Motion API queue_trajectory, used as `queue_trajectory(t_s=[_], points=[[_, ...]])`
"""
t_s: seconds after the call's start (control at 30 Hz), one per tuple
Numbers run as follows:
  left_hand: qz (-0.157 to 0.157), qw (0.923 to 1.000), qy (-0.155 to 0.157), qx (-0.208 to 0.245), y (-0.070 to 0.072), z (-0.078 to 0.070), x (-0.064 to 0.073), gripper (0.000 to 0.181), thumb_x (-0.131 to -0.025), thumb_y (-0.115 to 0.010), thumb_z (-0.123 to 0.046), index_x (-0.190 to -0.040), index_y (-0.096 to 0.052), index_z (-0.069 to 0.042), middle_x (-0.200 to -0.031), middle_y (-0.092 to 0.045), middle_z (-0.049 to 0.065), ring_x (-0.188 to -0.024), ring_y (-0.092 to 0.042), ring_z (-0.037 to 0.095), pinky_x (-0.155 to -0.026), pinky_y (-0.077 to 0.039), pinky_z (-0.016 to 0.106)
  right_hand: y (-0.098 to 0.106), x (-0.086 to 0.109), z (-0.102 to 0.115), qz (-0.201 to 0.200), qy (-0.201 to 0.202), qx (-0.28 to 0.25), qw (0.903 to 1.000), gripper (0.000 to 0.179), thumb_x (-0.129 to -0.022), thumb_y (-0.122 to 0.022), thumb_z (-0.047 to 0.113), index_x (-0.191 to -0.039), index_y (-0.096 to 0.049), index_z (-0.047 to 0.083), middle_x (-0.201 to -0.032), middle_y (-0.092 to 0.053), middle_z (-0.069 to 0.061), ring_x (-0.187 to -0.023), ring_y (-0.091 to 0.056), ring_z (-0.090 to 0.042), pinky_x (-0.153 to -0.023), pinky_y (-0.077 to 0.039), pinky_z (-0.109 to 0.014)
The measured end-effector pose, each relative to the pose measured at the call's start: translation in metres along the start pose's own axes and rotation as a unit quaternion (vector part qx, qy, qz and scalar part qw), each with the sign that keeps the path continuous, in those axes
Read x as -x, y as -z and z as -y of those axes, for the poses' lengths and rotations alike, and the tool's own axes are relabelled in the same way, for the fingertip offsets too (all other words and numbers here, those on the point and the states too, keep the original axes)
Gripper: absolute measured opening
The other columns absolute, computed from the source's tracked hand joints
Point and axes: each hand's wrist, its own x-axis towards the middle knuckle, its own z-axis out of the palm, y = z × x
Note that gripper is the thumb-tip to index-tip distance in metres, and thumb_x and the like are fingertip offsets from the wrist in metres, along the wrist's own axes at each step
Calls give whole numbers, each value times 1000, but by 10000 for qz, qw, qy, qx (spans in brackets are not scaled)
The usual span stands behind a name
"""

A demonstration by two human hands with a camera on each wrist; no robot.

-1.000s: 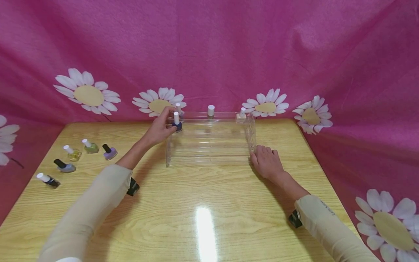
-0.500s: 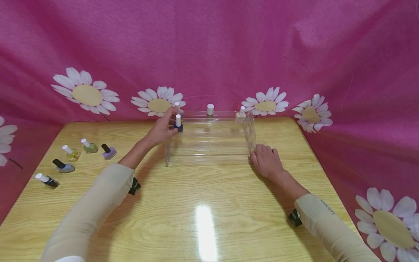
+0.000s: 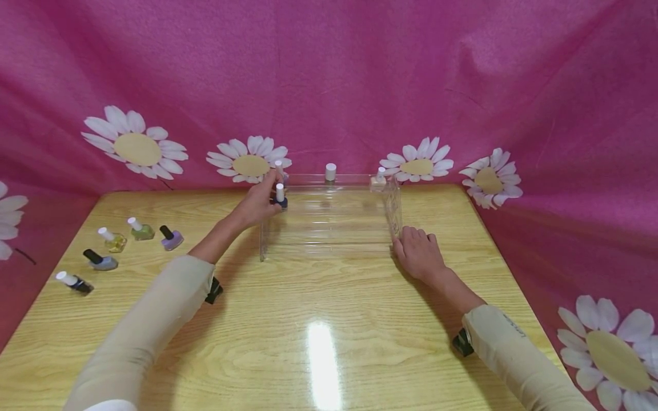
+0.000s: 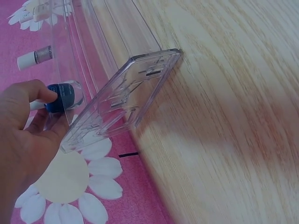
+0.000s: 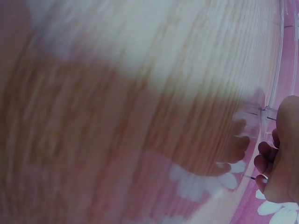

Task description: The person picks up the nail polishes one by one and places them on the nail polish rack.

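Observation:
My left hand (image 3: 257,202) pinches a dark blue nail polish bottle (image 4: 67,96) with a white cap, upright at the left end of a clear stepped acrylic rack (image 3: 329,187). In the left wrist view, thumb and fingers are on the bottle just behind the rack's side panel (image 4: 124,100). My right hand (image 3: 420,254) grips the rack's front right corner, its fingers curled in the right wrist view. On the rack's top tier stand a pale mauve bottle (image 4: 43,55), a white-capped bottle (image 3: 330,172) in the middle and a cream bottle (image 3: 378,182) at the right.
Several nail polish bottles lie on the left of the wooden table (image 3: 267,337): black (image 3: 79,285), grey-blue (image 3: 105,263), yellow (image 3: 117,244), green (image 3: 144,232) and purple (image 3: 173,242). A pink daisy-print cloth (image 3: 329,85) hangs behind the table.
The dark blue bottle has moved slightly down and right in my left hand, and is almost still over the last half second. My right hand stays at the rack's corner.

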Motion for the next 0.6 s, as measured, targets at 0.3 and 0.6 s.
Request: queue_trajectory(t_s=[0.3, 0.6], points=[[-89, 9992, 72, -371, -1, -2, -2, 45, -80, -60, 17, -115, -38, -1, -109, -54, 23, -103, -55, 36, -83, -50, 48, 1, 0, 1, 8, -14, -38, 10000, 33, -108, -38, 30, -83, -43, 9, -76, -41, -5, -73, -45, -30, -68, -32, -45], [-134, 9992, 350, -100, 5, -4, 1, 48, -81, -61, 14, -122, -38, 4, -118, -56, 27, -107, -57, 39, -91, -49, 48, 3, 1, 3, 78, -60, -78, 9999, 33, -107, -38, 31, -83, -43, 9, -77, -42, -6, -75, -46, -32, -69, -33, -45]])
